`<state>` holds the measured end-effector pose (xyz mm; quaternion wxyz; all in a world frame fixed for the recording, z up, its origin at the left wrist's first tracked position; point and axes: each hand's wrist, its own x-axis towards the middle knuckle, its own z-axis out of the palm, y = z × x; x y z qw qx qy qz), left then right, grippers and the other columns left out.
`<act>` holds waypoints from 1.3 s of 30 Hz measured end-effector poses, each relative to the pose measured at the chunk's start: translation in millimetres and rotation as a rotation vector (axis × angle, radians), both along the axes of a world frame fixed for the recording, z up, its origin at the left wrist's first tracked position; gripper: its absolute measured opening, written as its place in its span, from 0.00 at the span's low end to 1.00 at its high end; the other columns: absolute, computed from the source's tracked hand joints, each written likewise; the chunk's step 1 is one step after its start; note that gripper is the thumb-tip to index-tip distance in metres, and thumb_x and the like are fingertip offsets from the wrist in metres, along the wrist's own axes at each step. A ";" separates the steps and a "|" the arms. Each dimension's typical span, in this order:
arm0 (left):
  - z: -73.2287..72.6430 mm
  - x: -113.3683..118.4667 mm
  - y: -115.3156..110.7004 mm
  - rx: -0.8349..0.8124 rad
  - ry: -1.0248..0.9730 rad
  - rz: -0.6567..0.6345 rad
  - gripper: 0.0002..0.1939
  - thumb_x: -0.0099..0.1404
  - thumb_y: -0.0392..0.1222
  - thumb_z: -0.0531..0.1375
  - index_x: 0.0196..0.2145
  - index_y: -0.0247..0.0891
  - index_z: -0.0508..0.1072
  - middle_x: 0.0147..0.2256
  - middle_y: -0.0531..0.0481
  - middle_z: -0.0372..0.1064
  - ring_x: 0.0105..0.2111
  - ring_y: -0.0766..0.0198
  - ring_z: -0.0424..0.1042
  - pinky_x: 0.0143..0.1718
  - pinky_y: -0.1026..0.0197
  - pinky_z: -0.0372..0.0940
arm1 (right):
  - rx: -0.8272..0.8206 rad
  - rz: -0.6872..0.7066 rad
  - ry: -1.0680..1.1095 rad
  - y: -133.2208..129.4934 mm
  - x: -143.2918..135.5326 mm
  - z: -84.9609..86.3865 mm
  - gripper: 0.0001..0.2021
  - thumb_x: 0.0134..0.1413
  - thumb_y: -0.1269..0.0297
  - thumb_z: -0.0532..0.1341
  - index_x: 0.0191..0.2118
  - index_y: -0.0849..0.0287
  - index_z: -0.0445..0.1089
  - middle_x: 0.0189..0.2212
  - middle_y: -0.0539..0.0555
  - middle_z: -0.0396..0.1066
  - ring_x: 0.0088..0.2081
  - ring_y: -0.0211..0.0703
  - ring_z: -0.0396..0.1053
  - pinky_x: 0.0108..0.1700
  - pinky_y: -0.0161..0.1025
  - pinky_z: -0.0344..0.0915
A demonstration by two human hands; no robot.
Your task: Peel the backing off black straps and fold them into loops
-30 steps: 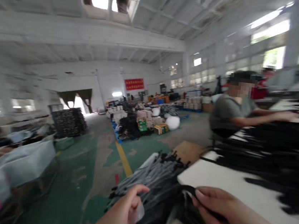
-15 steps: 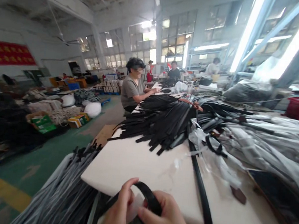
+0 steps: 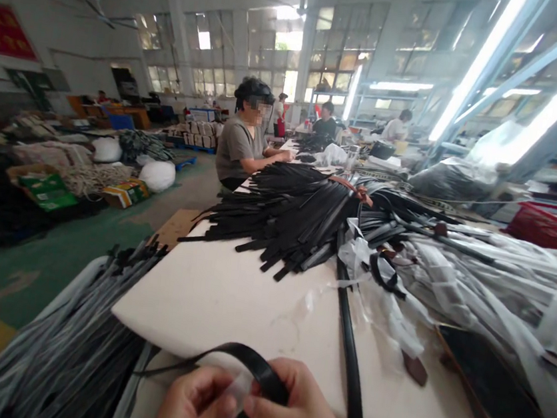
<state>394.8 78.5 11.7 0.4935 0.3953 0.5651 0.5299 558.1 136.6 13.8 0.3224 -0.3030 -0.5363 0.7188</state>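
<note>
My right hand point(image 3: 304, 403) is closed round a black strap point(image 3: 246, 358), which looks like a belt and arches over to the left at the near table edge. Just left of it, my left hand point(image 3: 199, 398) pinches a thin piece of translucent plastic point(image 3: 240, 387) between thumb and fingers. The plastic reaches across to my right fingertips, below the arch of the strap. Where the lower part of the strap runs is hidden by my hands. Another black strap point(image 3: 349, 358) lies lengthwise on the white table point(image 3: 248, 299), to the right of my hands.
A thick bundle of black straps point(image 3: 297, 218) lies across the table. Crumpled clear plastic point(image 3: 398, 310) and plastic-wrapped straps point(image 3: 482, 272) cover the right side. More wrapped straps point(image 3: 59, 325) hang at the lower left. A person point(image 3: 246, 135) works along the table's left edge.
My left hand has come off the strap and moved down and left, now pinching the plastic. The strap's arch has widened leftward. The view has turned a little to the right.
</note>
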 end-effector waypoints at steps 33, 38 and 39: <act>6.7 -70.0 -62.1 0.011 0.153 -0.342 0.13 0.49 0.44 0.73 0.20 0.37 0.74 0.23 0.54 0.64 0.26 0.65 0.62 0.29 0.64 0.57 | 0.571 -0.246 0.098 -62.0 -49.2 21.9 0.14 0.64 0.57 0.59 0.39 0.58 0.79 0.24 0.51 0.71 0.24 0.34 0.64 0.28 0.30 0.61; 15.5 -71.9 -72.6 0.056 0.142 -0.337 0.20 0.55 0.57 0.68 0.22 0.36 0.76 0.25 0.51 0.66 0.28 0.64 0.64 0.31 0.63 0.57 | 0.439 -0.236 0.095 -69.2 -63.5 9.1 0.12 0.62 0.57 0.62 0.41 0.58 0.79 0.20 0.49 0.68 0.19 0.32 0.61 0.20 0.28 0.57; 16.0 -72.4 -75.4 0.042 0.143 -0.339 0.21 0.57 0.58 0.66 0.23 0.36 0.78 0.26 0.49 0.68 0.29 0.63 0.65 0.32 0.63 0.58 | 0.384 -0.227 0.096 -70.4 -65.9 6.5 0.13 0.61 0.56 0.62 0.41 0.59 0.79 0.19 0.49 0.67 0.17 0.31 0.60 0.19 0.28 0.56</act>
